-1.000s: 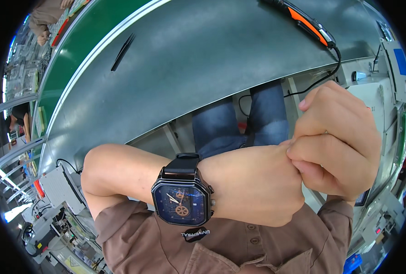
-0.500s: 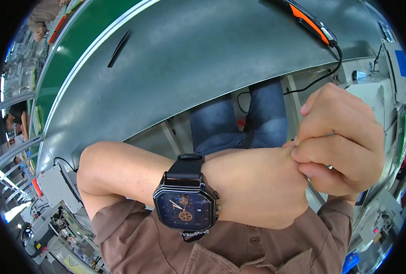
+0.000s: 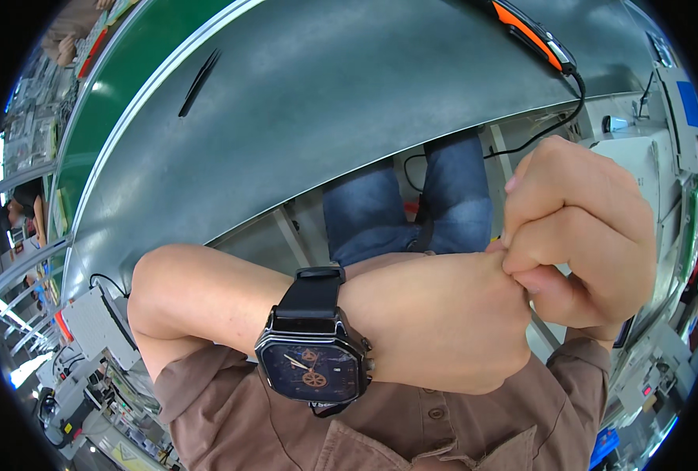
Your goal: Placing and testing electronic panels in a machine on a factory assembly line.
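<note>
My left arm lies bent across my body with a black square watch (image 3: 313, 370) on its wrist. The back of my left hand (image 3: 443, 322) faces up, its fingers curled under and out of sight. Against its knuckle side, my right hand (image 3: 584, 235) is closed in a pinch, thumb and fingers pressed together. Those fingertips touch the left hand near its index finger. Whatever either hand might hold is hidden.
Black tweezers (image 3: 200, 83) lie on the grey table (image 3: 309, 94) at the far left. An orange-and-black handheld tool (image 3: 531, 35) with a black cable (image 3: 553, 129) rests at the far right. Equipment stands on both sides; a person's hand (image 3: 66, 51) shows at upper left.
The right hand's fingers have curled in more tightly and shifted slightly left against the left hand. My left wrist has turned a little, tilting the watch face.
</note>
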Demonstrator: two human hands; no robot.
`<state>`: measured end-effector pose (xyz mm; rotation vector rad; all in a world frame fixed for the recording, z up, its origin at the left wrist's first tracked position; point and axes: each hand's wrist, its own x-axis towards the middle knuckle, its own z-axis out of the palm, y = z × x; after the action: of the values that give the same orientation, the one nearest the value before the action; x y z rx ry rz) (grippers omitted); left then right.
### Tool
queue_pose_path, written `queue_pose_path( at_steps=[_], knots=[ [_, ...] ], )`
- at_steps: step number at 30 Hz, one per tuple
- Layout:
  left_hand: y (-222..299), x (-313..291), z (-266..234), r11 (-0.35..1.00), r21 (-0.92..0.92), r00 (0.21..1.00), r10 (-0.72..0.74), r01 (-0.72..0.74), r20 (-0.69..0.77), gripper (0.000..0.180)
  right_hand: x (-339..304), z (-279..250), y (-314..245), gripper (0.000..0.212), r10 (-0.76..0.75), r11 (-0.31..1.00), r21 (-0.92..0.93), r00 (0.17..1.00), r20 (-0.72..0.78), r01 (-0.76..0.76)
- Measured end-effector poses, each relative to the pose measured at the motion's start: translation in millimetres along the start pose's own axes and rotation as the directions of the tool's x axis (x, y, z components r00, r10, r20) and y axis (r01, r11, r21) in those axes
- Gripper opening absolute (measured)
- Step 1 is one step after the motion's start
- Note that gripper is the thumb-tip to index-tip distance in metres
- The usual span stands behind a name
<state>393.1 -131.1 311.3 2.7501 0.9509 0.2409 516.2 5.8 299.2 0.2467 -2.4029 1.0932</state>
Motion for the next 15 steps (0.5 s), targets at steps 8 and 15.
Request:
queue_pose_path(
  at_steps=[8, 15],
  knots=[
    [-17.3, 1.7, 28.2, 0.975, 0.222, 0.999, 0.004, 0.008, -0.052, 0.014, -14.3, -2.6, -4.9, 0.011, 0.01, 0.938, -0.347, 1.0, -0.007, -0.012],
    [-21.5, -9.6, 70.5, 0.993, -0.106, 0.955, -0.027, 0.06, 0.294, 0.037, -46.9, 52.4, 12.4, 0.023, 0.107, 0.93, -0.359, 0.992, 0.066, -0.076]
  ],
)
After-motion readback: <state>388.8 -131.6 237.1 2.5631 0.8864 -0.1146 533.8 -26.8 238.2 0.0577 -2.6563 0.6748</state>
